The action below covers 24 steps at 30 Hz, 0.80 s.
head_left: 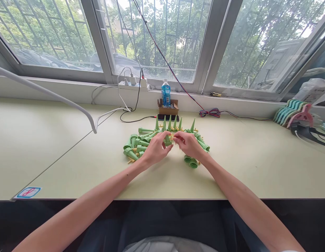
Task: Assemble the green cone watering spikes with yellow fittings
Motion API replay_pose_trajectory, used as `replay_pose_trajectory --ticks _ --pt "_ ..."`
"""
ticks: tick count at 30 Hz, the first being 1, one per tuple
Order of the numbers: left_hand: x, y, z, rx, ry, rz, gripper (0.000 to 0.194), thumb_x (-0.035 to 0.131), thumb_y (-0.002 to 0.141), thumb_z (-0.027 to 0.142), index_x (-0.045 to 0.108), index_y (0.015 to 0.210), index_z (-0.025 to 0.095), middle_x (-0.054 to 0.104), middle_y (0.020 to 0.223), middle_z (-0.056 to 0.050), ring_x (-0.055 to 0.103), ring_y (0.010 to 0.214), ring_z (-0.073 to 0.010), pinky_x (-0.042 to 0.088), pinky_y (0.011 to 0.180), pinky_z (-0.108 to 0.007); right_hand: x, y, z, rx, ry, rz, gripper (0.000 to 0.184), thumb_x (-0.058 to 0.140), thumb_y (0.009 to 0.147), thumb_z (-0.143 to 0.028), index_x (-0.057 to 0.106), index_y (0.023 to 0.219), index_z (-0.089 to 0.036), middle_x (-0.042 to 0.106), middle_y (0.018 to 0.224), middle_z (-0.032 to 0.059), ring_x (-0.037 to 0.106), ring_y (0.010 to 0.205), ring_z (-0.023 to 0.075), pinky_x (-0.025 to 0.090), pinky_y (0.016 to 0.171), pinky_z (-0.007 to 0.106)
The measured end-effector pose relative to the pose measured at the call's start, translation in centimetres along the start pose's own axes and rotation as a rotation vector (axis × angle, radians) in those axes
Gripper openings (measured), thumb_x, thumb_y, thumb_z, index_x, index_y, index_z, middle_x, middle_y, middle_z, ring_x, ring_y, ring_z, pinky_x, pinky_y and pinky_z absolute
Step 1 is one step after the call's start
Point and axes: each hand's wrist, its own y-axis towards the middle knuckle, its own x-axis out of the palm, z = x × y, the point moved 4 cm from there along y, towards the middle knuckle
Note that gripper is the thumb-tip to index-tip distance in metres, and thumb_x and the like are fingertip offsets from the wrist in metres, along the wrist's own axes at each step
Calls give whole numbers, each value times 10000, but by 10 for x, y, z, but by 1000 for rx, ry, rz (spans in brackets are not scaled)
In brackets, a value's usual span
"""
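Observation:
In the head view, my left hand [156, 147] has its fingers closed around a green plastic watering spike [167, 139], held upright over the table. My right hand [188, 142] meets it from the other side, fingers pinched on a small yellow valve piece [173, 137] at the spike. How far that piece sits in the spike is hidden by the fingers. To the left lies a pile of green spikes [131, 152] with yellow pieces among them. Several spikes [180, 123] stand point-up in a row behind my hands. Two green caps [193, 163] lie beside my right wrist.
A phone [168, 118] lies behind the row, before a small cardboard box [168, 110] and a blue bottle [165, 93]. Coiled cable [210, 112] rests near the windowsill. A white curved bar [59, 97] crosses the left side. Hangers [292, 112] are stacked far right.

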Motion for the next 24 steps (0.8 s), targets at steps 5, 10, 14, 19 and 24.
replay_pose_trajectory --ticks 5,10,14,19,24 --pt "0 0 0 11 4 6 332 607 815 255 541 1138 219 611 988 -28 576 616 -116 503 703 -317 0 0 1 -10 -17 11 262 443 953 -385 577 834 -193 592 689 8 481 555 121 397 576 252" --pt "0 0 0 18 -5 1 331 608 818 254 540 1141 224 622 1012 -31 581 608 -112 505 712 -319 0 -1 0 1 -44 12 319 425 957 -423 562 783 -194 534 618 -10 441 528 118 368 561 250" --pt "1 0 0 16 -11 -11 336 612 816 251 540 1143 224 627 1031 -33 587 616 -112 506 720 -318 -1 -1 0 6 -70 13 366 415 961 -446 516 713 -195 466 568 -24 392 513 114 339 547 249" --pt "1 -1 1 20 -21 -11 329 608 817 247 544 1138 222 628 1038 -37 588 624 -114 511 705 -317 -1 0 0 -6 -115 38 427 388 967 -475 469 653 -196 416 553 -27 342 514 111 301 528 253" --pt "1 -1 2 23 -42 -20 327 601 819 256 543 1140 226 622 1052 -45 581 626 -116 518 667 -306 -1 -1 1 5 -115 37 456 373 968 -495 465 639 -194 423 544 -25 344 511 112 297 523 255"
